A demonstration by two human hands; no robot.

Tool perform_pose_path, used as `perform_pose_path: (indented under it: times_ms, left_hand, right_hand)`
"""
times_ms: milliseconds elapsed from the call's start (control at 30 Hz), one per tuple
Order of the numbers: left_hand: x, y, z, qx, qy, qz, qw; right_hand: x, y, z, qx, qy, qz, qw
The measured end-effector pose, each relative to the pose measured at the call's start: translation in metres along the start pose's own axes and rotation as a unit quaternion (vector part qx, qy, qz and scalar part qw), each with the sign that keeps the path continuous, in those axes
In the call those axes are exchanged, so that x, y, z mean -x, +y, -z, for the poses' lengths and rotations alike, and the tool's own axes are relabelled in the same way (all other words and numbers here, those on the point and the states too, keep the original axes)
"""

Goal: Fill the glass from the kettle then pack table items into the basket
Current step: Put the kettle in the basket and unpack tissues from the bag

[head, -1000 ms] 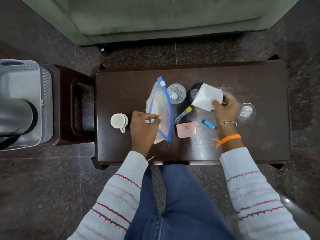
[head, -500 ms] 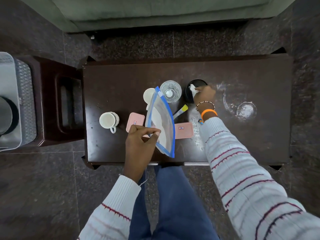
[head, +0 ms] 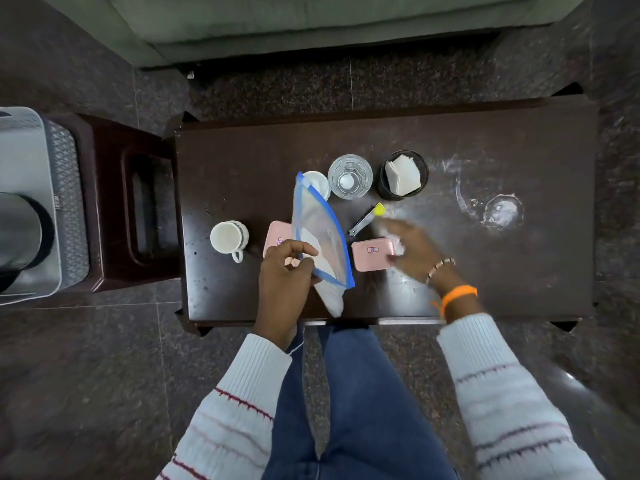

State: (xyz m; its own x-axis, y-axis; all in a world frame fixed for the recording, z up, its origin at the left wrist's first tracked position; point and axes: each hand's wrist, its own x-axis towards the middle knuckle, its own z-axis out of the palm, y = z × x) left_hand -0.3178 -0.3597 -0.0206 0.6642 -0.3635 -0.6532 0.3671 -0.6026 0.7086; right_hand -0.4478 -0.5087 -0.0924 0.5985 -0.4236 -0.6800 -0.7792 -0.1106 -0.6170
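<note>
**Over the dark worktop, a zip pouch in one hand**

Over the dark wooden worktop point(head: 242, 161), the left hand point(head: 284, 271) has its grip closed on a clear zip pouch with a blue edge point(head: 320, 233), thumb and fingers pinching its near side so that the pouch stands up with its mouth gaping. The right hand point(head: 412, 247) is blurred, fingers spread and nothing in its grip, hovering just above the right end of a pink case point(head: 372, 254). A second pink case point(head: 275, 237) lies partly hidden behind the pouch and the left hand.

Toward the far side of the worktop stand a clear glass point(head: 349, 176), a black holder with white folded napkins point(head: 403, 174) to its right, and a small white cup point(head: 317, 183) to its left, partly behind the pouch. A nail clipper with a yellow end point(head: 367, 220) lies between the glass and the right-hand case. A white mug point(head: 228, 237) sits near the left end. A wet patch point(head: 500, 211) marks the worktop on the right.

Off to the left, on a brown stool point(head: 138, 209), stands a grey basket point(head: 52, 188) with a steel kettle point(head: 17, 233) inside.
</note>
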Motion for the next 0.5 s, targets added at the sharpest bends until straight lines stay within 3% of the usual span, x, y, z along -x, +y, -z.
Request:
perform_pose_path:
  times_ms: [67, 100, 167, 267, 333, 400, 500]
  left_hand:
    - [-0.002, 0.001, 0.0, 0.065, -0.005, 0.026, 0.998]
    - [-0.002, 0.002, 0.001, 0.091, -0.011, 0.037, 0.995]
    - [-0.001, 0.003, 0.003, 0.13, -0.031, 0.054, 0.99]
    - [0.001, 0.005, 0.009, 0.197, -0.093, 0.048, 0.975]
    - [0.0, 0.002, 0.015, 0.208, -0.106, 0.034, 0.972]
    - [-0.007, -0.005, 0.024, 0.129, -0.055, 0.008, 0.99]
    - [-0.02, -0.028, 0.043, -0.01, -0.01, 0.012, 1.0]
  right_hand:
    - [0.028, -0.001, -0.022, -0.071, -0.186, 0.044, 0.979]
    - [0.036, -0.002, -0.034, -0.102, -0.223, 0.064, 0.967]
    - [0.045, -0.009, -0.06, -0.171, -0.161, 0.076, 0.969]
    - [0.048, -0.027, -0.085, -0.244, 0.079, 0.028, 0.966]
    - [0.047, -0.035, -0.087, -0.25, 0.176, 0.011, 0.952]
    - [0.047, -0.04, -0.082, -0.297, 0.19, 0.002, 0.936]
    - [0.054, -0.04, -0.076, -0.39, 0.136, -0.008, 0.911]
